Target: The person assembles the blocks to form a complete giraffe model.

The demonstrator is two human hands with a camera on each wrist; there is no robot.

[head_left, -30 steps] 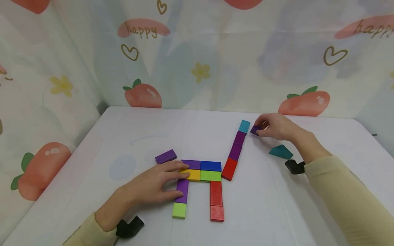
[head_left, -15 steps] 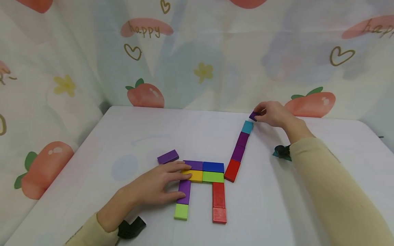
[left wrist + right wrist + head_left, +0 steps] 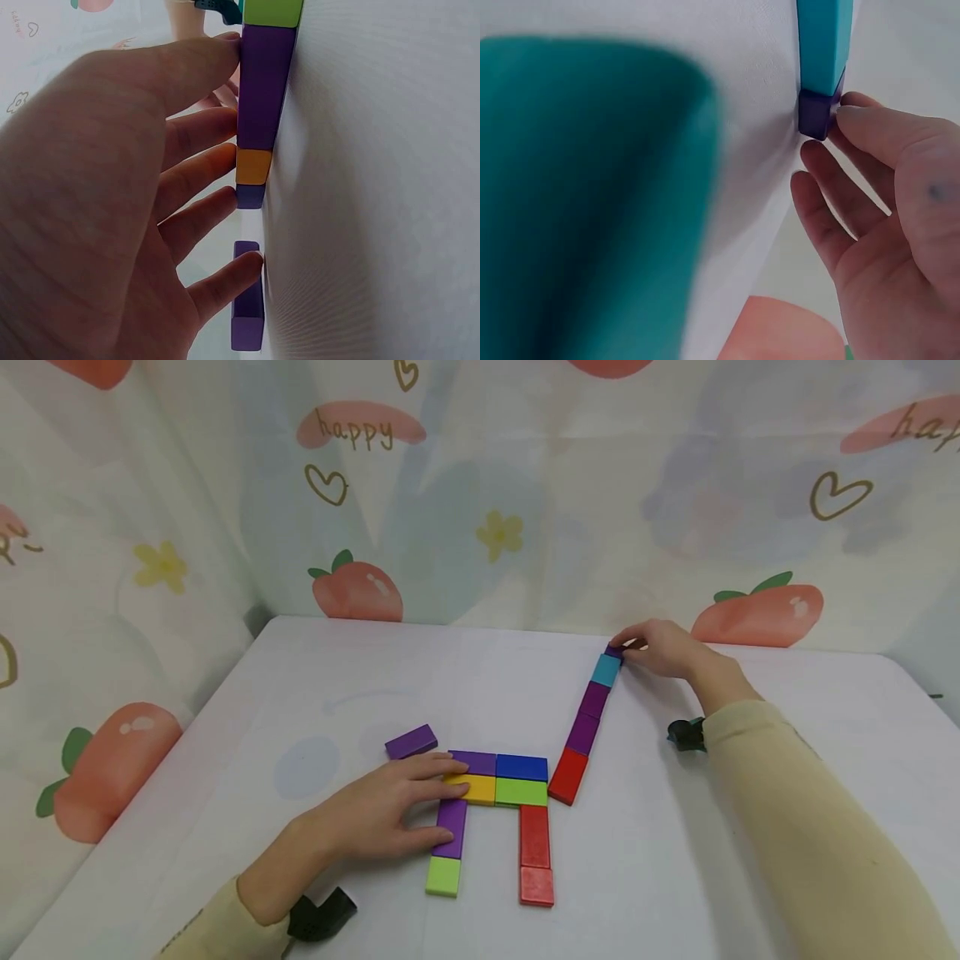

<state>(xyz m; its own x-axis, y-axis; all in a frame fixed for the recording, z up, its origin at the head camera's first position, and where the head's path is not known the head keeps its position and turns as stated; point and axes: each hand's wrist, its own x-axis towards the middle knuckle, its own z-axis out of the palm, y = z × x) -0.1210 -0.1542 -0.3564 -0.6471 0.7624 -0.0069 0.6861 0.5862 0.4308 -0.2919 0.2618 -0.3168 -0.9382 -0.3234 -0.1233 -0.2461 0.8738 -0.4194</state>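
Observation:
My right hand [image 3: 663,650] pinches a small dark purple block [image 3: 815,114] between thumb and fingers. That block sits against the far end of a light blue block [image 3: 606,671]. Below it a slanting row runs through two purple blocks [image 3: 588,718] down to a red block [image 3: 568,777]. With its fingers spread, my left hand [image 3: 375,810] rests on the flat group of blocks, fingertips on a purple block [image 3: 476,763] and a yellow block [image 3: 480,790]. Its thumb touches an upright purple block [image 3: 452,827]; the little finger lies near a loose purple block [image 3: 411,742].
A blue block [image 3: 522,767] and a green block [image 3: 521,792] continue the group, with red blocks [image 3: 535,835] below and a light green block [image 3: 443,877] at lower left. A teal block [image 3: 592,187] looms blurred by the right wrist. A patterned cloth [image 3: 540,527] hangs behind the table.
My right hand has carried the small purple block up and left, from beside the light blue block to its far end, and lowered it there. The left hand has stayed in place.

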